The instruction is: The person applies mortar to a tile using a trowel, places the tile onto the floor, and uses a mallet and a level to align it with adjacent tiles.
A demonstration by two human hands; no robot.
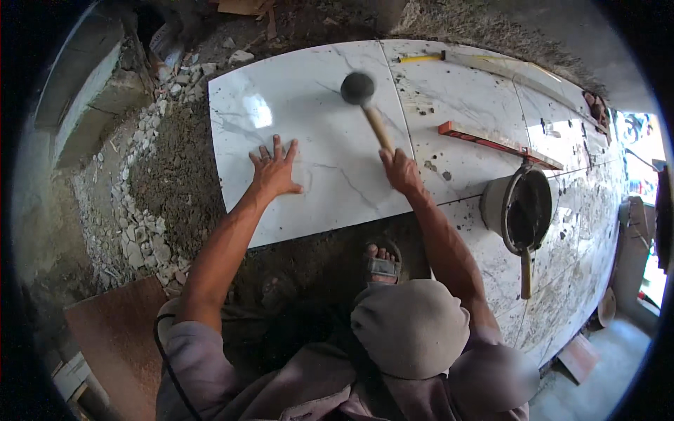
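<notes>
A large white marble-patterned tile (330, 189) lies in front of me, its right edge along the neighbouring tiles. My left hand (275, 168) rests flat on it with the fingers spread. My right hand (403, 172) grips the wooden handle of a rubber mallet (358, 88). The mallet's round black head is over the far right part of the tile; whether it touches the surface I cannot tell. To the right of my right hand, a red spirit level (500, 146) lies across the adjoining tiles.
A bucket (497, 205) with dark contents stands on the right-hand tiles, a wooden-handled tool (526, 274) at its rim. A long straightedge (519, 76) lies at the far right. Rubble (144, 242) and loose soil (179, 161) border the tile on the left. A brown board (119, 337) lies at lower left.
</notes>
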